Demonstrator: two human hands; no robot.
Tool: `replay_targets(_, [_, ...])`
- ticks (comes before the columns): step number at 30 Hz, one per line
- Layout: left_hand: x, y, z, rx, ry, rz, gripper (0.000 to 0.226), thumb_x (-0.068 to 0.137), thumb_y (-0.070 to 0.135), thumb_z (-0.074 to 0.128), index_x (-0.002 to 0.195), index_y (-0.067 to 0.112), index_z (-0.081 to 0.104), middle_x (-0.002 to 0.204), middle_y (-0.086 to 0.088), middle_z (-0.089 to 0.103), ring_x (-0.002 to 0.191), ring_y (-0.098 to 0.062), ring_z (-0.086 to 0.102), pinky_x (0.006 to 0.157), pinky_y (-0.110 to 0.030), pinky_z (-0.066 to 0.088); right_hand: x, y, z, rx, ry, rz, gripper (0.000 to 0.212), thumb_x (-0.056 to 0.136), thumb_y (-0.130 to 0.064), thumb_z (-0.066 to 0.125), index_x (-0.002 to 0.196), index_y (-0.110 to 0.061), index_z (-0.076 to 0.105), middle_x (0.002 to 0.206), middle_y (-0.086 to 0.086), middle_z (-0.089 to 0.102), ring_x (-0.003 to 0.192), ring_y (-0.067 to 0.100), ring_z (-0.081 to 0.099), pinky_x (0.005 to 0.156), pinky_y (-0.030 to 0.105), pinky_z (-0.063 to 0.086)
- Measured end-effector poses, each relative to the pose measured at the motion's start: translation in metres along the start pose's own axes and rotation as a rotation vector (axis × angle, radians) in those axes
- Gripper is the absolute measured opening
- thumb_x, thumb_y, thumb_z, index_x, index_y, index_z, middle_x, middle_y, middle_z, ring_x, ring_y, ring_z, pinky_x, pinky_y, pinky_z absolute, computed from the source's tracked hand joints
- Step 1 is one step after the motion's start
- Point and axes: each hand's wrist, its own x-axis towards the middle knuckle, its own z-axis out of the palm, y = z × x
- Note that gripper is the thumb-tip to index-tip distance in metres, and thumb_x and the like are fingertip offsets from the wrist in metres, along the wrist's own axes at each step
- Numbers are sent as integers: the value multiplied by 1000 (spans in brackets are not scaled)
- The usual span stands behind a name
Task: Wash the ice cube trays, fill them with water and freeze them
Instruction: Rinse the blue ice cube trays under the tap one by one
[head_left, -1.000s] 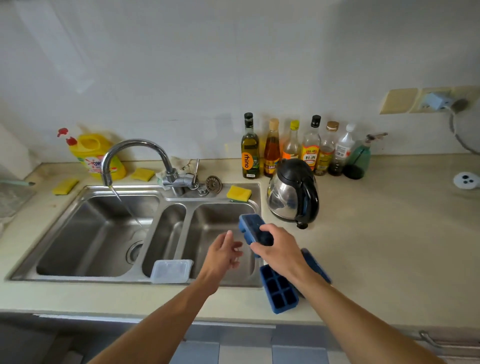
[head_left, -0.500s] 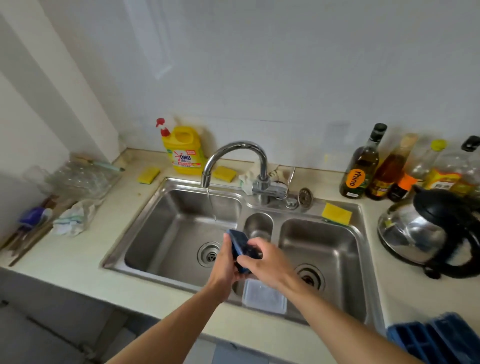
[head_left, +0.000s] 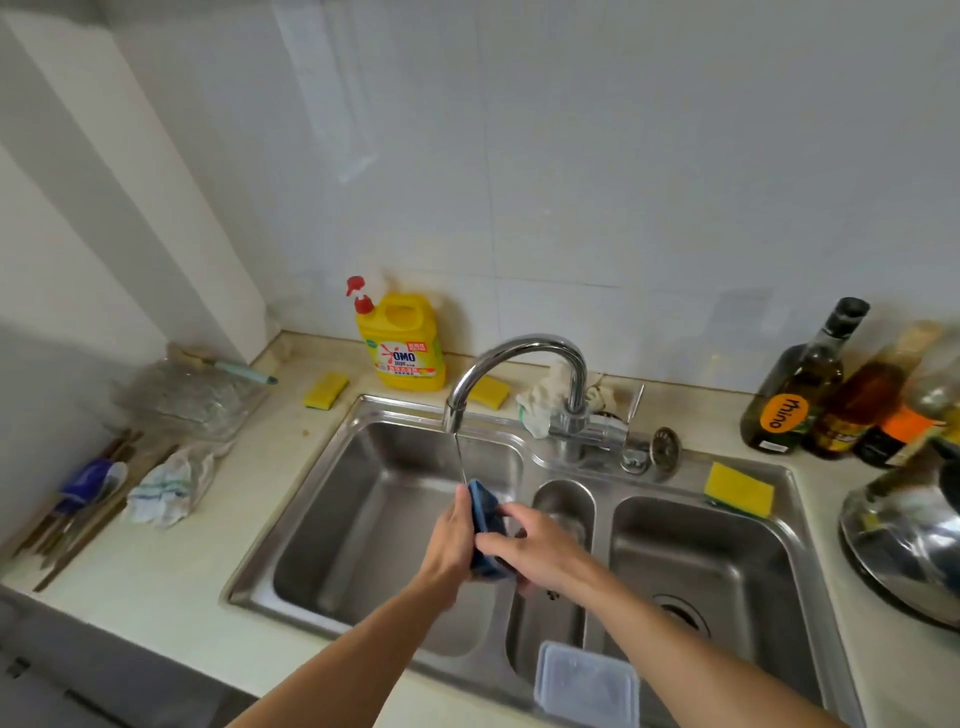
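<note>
The ice cube tray (head_left: 485, 512) is over the sink (head_left: 332, 467), under the faucet (head_left: 519, 348); a detergent jug (head_left: 402, 343) stands behind.

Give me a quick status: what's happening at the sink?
Left hand and right hand both grip the blue ice cube tray. Tray under the tap, thin stream running, over the left basin. Nothing blocking.
</note>
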Motion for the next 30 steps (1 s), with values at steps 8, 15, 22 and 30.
replay_targets(8, [47, 21, -14, 81, -82, -21, 66, 106, 58, 28, 112, 5, 67, 97, -27, 72, 74, -34, 72, 52, -36, 56, 53, -12, 3, 24, 40, 86, 44, 70, -58, 62, 108, -36, 62, 79, -7, 75, 58, 17, 73, 51, 30, 58])
replay_targets(15, [115, 41, -44, 282, -171, 25, 62, 106, 57, 29, 105, 10, 70, 90, -17, 76, 74, -27, 75, 54, -37, 59, 101, -24, 18, 100, 159, 143, 46, 79, -55, 61, 120, -34, 62, 80, -3, 73, 51, 9, 65, 53, 26, 54])
replay_targets(22, [171, 48, -69, 600, -343, 123, 58, 108, 52, 29, 96, 7, 64, 86, -11, 68, 77, -21, 62, 74, -35, 53, 123, -18, 29, 104, 174, 200, 63, 85, -60, 60, 139, -28, 54, 95, -7, 69, 60, 9, 63, 63, 28, 54])
replay_targets(30, [196, 52, -60, 771, -456, 180, 45, 107, 47, 37, 98, 13, 66, 95, -13, 73, 84, -25, 69, 80, -38, 56, 106, -6, 15, 116, 377, 317, 82, 76, -67, 54, 147, -28, 48, 104, -12, 64, 59, -3, 66, 52, 16, 50])
